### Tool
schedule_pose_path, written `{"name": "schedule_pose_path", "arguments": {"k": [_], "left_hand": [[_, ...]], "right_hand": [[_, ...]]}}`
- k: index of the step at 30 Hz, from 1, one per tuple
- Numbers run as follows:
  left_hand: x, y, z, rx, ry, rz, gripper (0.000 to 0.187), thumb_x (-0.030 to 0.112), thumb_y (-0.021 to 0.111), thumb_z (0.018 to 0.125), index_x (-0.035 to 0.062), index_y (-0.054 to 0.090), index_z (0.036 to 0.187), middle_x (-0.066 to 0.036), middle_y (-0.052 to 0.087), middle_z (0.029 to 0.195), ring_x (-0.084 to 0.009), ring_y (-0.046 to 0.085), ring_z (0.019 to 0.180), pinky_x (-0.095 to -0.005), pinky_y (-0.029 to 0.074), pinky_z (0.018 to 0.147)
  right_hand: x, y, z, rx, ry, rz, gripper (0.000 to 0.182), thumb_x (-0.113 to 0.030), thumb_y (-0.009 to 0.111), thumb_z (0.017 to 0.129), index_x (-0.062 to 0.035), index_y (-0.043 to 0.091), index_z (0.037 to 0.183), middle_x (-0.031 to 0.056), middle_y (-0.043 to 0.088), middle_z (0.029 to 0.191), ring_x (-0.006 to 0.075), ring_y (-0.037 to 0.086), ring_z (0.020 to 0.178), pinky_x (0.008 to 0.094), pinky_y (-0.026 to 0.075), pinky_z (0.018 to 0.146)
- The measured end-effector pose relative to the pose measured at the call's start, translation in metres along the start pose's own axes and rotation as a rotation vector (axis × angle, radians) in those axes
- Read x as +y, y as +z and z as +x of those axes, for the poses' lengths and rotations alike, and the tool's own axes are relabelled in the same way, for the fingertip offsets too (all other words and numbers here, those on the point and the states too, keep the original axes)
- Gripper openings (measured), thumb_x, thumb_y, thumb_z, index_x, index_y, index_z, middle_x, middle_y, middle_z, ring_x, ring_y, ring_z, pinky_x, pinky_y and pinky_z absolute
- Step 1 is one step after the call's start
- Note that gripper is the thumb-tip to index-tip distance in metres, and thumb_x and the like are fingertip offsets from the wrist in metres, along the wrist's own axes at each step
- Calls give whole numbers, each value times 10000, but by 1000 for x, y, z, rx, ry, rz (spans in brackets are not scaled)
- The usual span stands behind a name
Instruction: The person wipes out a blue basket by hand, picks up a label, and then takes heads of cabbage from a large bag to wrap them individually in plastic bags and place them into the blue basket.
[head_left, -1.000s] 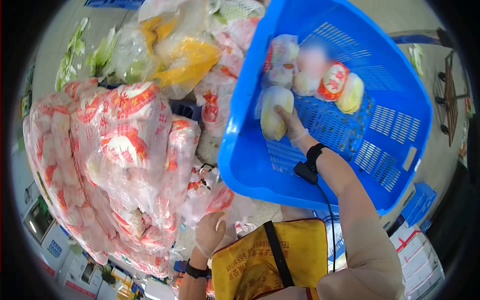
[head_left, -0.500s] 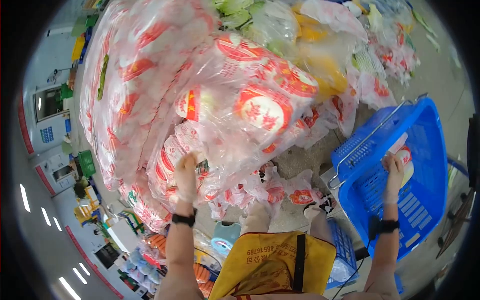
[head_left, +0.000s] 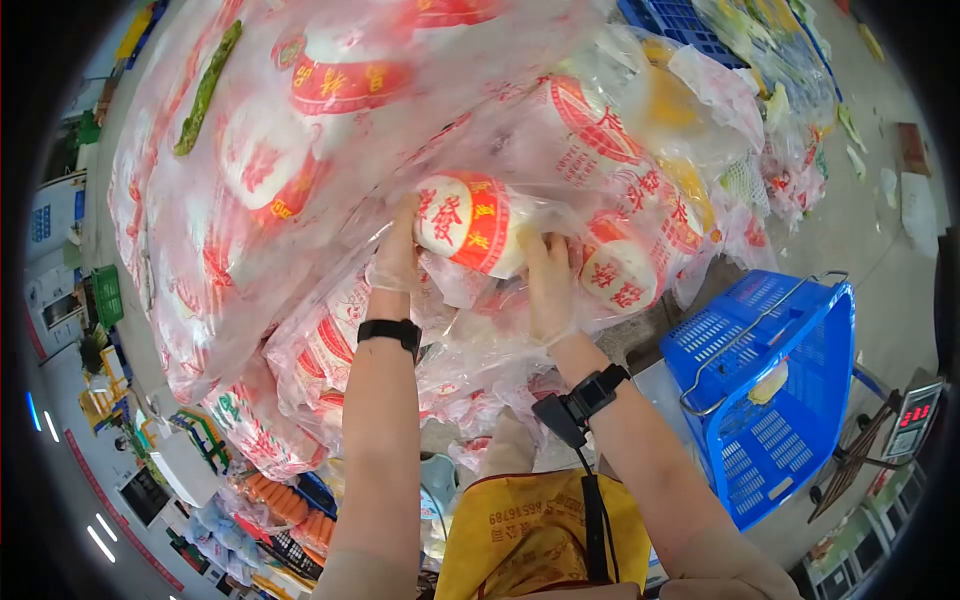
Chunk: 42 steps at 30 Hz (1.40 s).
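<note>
Both my hands are inside an opened clear plastic bag (head_left: pixel 480 345), around what looks like a cabbage (head_left: pixel 465 222) wrapped in white with a red band and red lettering. At its left end, my left hand (head_left: pixel 397 245) is closed on it, with its fingers partly hidden behind. My right hand (head_left: pixel 548 280) grips the right end, where pale bare leaf shows. Another wrapped cabbage (head_left: pixel 618 275) lies just right of my right hand, under the plastic. More of the same wrapped heads fill a large bag (head_left: pixel 260 160) at the upper left.
At my right stands a blue basket (head_left: pixel 710 440) with a metal handle, a pale head (head_left: pixel 768 384) inside. A scale with a red display (head_left: pixel 912 415) is beyond it. Torn wrappers (head_left: pixel 470 450) lie by my feet. Bagged carrots (head_left: pixel 285 510) are at the lower left.
My right hand has left the blue basket and the wrapped head there, and moved left into the bag. My left hand has moved up to the wrapped cabbage. The view has shifted.
</note>
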<state>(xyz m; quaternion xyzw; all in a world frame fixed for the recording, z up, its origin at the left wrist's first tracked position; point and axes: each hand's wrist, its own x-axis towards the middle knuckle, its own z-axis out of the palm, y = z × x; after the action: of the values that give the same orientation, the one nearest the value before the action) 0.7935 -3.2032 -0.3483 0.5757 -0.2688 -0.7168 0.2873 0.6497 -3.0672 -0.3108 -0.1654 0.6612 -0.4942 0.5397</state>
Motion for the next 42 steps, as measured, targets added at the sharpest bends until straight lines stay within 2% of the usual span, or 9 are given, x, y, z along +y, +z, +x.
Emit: {"name": "schedule_pose_path", "arguments": {"k": [5, 8, 13, 15, 21, 28, 31, 39, 42], "left_hand": [[-21, -7, -61, -136, 112, -129, 450, 189, 588, 882, 18, 403, 1255, -68, 565, 1120, -157, 552, 1004, -309, 437, 909], [-48, -26, -91, -63, 202, -28, 383, 220, 523, 920, 20, 428, 1232, -76, 577, 1098, -176, 559, 1014, -316, 445, 907], [-76, -27, -101, -1, -208, -400, 393, 361, 416, 957, 48, 515, 1174, -82, 595, 1151, -186, 571, 1041, -357, 451, 911], [-79, -30, -101, -45, -230, -457, 432, 403, 401, 958, 55, 528, 1181, -73, 598, 1150, -200, 568, 1050, -380, 445, 925], [-104, -27, -154, -131, -131, -792, 585, 513, 399, 934, 71, 435, 1315, -123, 509, 1296, -266, 497, 1180, -430, 405, 1001], [-92, 10, -204, -291, -601, -674, 570, 483, 370, 952, 46, 433, 1312, -137, 538, 1254, -277, 546, 1113, -421, 442, 970], [-94, 40, -214, -323, -731, -631, 566, 475, 361, 957, 39, 433, 1311, -141, 547, 1241, -280, 560, 1094, -419, 452, 961], [-142, 75, -221, -512, -730, -344, 451, 356, 462, 953, 19, 470, 1254, -116, 588, 1176, -202, 600, 1021, -351, 509, 878], [-159, 81, -229, -524, -712, -242, 461, 355, 504, 937, 22, 469, 1253, -111, 585, 1182, -181, 602, 1016, -336, 517, 860]], "right_hand": [[25, 15, -16, 180, 92, 512, 443, -217, 520, 863, -17, 437, 1250, 125, 547, 1161, 217, 556, 1015, 344, 483, 819], [48, -22, -30, -175, 106, 1013, 430, -144, 558, 875, 18, 428, 1250, 140, 497, 1272, 226, 490, 1182, 370, 456, 959], [77, -46, -37, -154, 254, 1070, 500, -170, 523, 891, 14, 377, 1332, 159, 475, 1322, 254, 469, 1219, 397, 418, 1000], [83, -53, -44, -262, -118, 139, 521, -261, 499, 904, 6, 393, 1340, 160, 442, 1358, 273, 435, 1250, 405, 365, 1041], [39, -52, -105, -264, 160, 884, 277, 22, 639, 691, -91, 536, 922, 99, 501, 1186, 194, 481, 1096, 321, 391, 943], [6, -107, -144, -570, -78, -386, 425, -91, 678, 710, -47, 541, 1110, 124, 518, 1166, 228, 491, 1077, 324, 385, 921], [-21, -112, -142, -126, -347, -355, 392, -108, 675, 710, -47, 582, 1086, 117, 559, 1103, 249, 532, 1010, 354, 398, 895], [14, -168, -184, -385, -34, -712, 349, -83, 609, 737, -40, 569, 1080, 175, 549, 1090, 350, 514, 1027, 412, 413, 896], [18, -179, -197, -133, -402, -503, 322, -35, 575, 756, -40, 574, 1078, 163, 555, 1012, 331, 537, 944, 403, 431, 844]]}}
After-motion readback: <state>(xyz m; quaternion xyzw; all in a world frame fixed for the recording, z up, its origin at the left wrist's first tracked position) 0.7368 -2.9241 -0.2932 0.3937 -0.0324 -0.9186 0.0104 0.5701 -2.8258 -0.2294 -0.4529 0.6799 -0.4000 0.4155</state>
